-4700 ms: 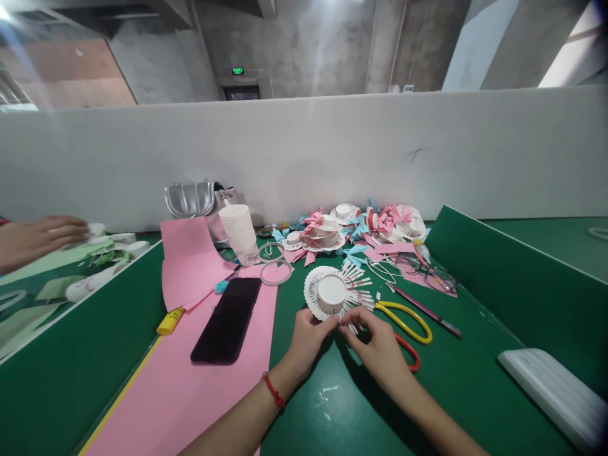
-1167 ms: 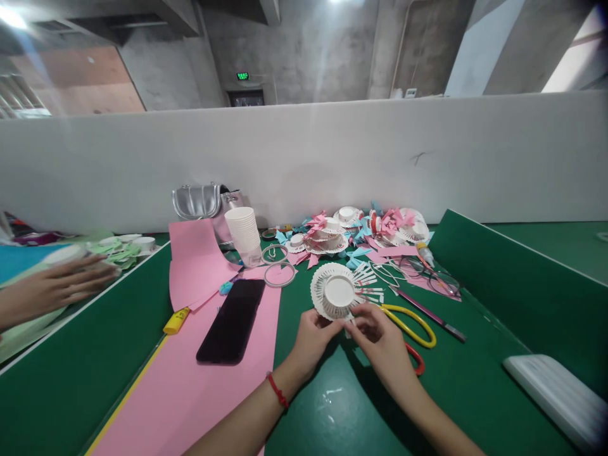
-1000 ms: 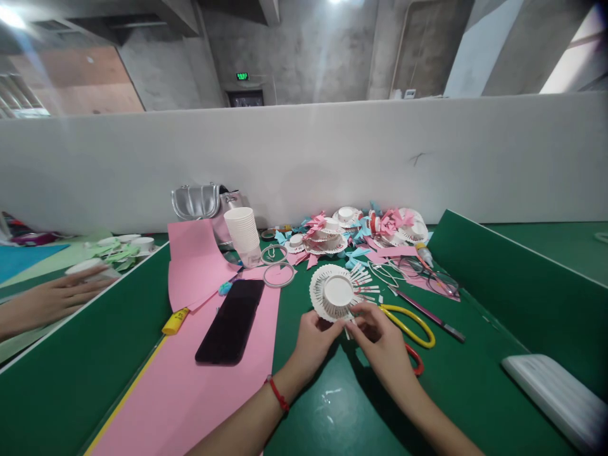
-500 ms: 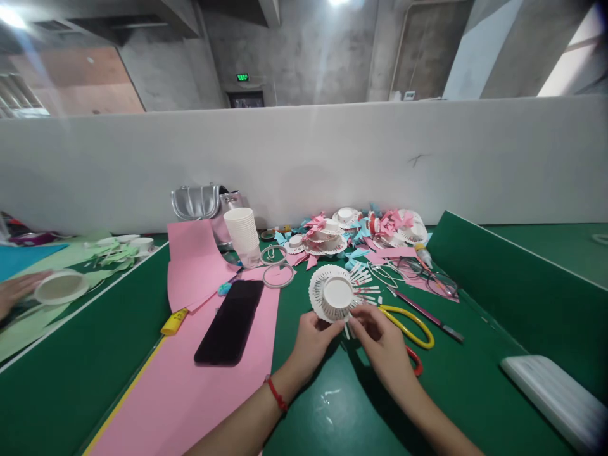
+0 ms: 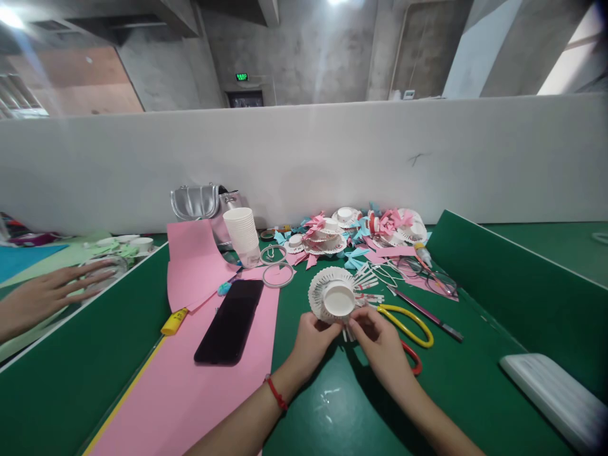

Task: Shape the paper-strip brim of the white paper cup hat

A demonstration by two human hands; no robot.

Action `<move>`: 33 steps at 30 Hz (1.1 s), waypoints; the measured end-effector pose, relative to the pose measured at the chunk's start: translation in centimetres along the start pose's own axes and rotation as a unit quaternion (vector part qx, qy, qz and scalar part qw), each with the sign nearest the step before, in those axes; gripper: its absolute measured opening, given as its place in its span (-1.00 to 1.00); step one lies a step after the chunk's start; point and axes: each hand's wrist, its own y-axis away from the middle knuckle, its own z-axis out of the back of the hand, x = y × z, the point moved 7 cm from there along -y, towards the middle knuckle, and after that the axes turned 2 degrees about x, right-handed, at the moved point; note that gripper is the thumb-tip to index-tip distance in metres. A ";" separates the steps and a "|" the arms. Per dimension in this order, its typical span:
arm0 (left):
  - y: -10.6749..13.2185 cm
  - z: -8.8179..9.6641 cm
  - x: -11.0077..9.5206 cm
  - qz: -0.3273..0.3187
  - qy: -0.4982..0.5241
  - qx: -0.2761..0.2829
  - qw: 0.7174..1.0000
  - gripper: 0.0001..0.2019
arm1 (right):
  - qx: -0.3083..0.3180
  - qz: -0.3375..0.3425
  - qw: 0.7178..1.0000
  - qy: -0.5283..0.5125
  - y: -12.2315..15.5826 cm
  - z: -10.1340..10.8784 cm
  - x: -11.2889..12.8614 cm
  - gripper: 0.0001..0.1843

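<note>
The left hand (image 5: 310, 344) pinches the fringed cup (image 5: 339, 300) by its lower edge; the right hand (image 5: 379, 337) pinches it alongside. The cup is over the desk (image 5: 332, 418), between scissors (image 5: 409, 313) at right and a phone (image 5: 230, 323) on pink paper (image 5: 166, 392) at left, with cut cups (image 5: 327, 244) behind.

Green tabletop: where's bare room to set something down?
Free: the green tabletop between the forearms, nearer than the left hand and right hand; green between the red loop handle and the long white slab; flat pink paper sheet nearer than the black rectangular phone. Crowded: the far side, where white fringed paper cups lie among pink and blue paper scraps.
</note>
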 end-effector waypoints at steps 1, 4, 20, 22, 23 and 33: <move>0.0 0.0 0.1 0.001 0.000 0.000 1.000 -0.87 | 0.002 0.011 1.000 0.005 0.0 0.0 0.1 -0.83; -0.1 0.3 0.3 0.006 -0.009 -0.009 1.000 -0.81 | -0.014 0.041 0.998 0.039 0.1 0.2 0.5 -0.80; 0.0 0.6 0.5 0.027 0.034 -0.022 0.999 -0.83 | 0.030 0.059 0.993 0.096 0.2 -0.5 0.9 -0.87; 0.0 0.6 0.4 0.026 0.028 -0.025 0.999 -0.84 | 0.026 0.062 0.993 0.096 0.2 -0.5 1.1 -0.88; 0.1 0.7 0.4 0.025 0.026 -0.027 0.999 -0.84 | 0.028 0.063 0.993 0.097 0.2 -0.5 1.2 -0.89; -0.2 0.6 0.6 0.024 0.032 -0.026 0.999 -0.88 | 0.059 0.138 0.970 0.192 0.5 -1.1 1.3 -0.80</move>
